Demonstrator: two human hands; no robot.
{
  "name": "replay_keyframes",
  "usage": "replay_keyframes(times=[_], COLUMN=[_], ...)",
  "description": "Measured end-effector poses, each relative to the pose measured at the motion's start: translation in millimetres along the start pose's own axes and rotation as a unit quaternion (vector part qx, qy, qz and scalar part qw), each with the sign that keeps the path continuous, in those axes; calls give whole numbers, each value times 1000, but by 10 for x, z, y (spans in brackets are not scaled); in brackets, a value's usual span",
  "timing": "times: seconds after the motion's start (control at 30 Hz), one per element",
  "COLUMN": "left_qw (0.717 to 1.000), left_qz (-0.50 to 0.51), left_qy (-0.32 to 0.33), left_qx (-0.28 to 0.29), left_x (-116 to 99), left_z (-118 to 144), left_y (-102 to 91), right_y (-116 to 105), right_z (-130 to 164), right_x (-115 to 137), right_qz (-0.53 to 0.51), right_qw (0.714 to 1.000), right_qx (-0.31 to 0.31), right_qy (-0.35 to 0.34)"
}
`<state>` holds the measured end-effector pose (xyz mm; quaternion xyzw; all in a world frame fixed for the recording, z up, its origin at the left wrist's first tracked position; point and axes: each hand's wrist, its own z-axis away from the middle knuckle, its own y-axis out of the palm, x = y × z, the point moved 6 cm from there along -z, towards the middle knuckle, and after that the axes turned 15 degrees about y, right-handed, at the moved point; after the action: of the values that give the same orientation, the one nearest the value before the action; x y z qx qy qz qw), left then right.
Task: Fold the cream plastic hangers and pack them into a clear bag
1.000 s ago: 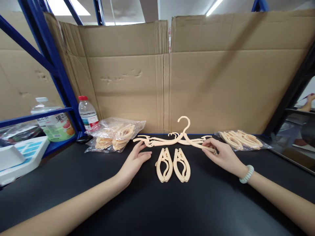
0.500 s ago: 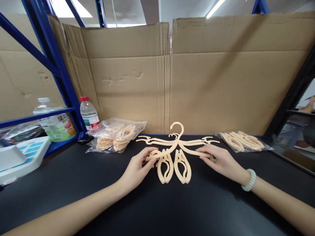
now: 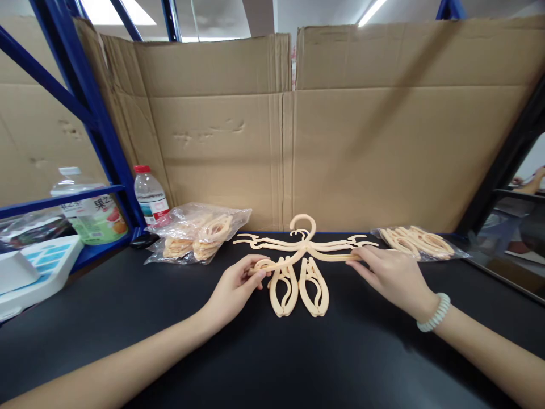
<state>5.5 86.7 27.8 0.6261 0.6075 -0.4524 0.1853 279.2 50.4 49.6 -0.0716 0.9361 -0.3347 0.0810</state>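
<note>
- Pinching the left arm tip of a cream plastic hanger (image 3: pixel 298 257), the left hand (image 3: pixel 235 287) closes thumb and fingers on it.
- The right hand (image 3: pixel 394 275) grips the same hanger's right arm tip, fingers curled over it.
- That hanger spans between both hands, hook pointing away, lying across a second unfolded hanger (image 3: pixel 259 244).
- Two folded hangers (image 3: pixel 300 287) lie just nearer than the held hanger, between the hands.
- Left of the held hanger sits a bag of hangers (image 3: pixel 198 233); right of it, another bag (image 3: pixel 419 243).

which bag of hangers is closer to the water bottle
The left bag, beside the red-capped water bottle; the other bag lies far right.
</note>
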Motion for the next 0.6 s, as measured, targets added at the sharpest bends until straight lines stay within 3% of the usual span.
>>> replay_keyframes(times=[0.23, 0.43, 0.6], left_qw=[999, 999, 999], left_qz=[-26, -27, -20], left_qy=[6, -1, 2], left_qx=[41, 41, 49], left_x=[3, 27, 20], left_z=[7, 5, 5], left_y=[16, 4, 24], right_y=[15, 56, 30], right_z=[-24, -20, -11], right_x=[27, 84, 73], right_qz=[61, 94, 156], right_qw=[998, 993, 987], right_qx=[16, 54, 29], right_qy=[-11, -45, -41])
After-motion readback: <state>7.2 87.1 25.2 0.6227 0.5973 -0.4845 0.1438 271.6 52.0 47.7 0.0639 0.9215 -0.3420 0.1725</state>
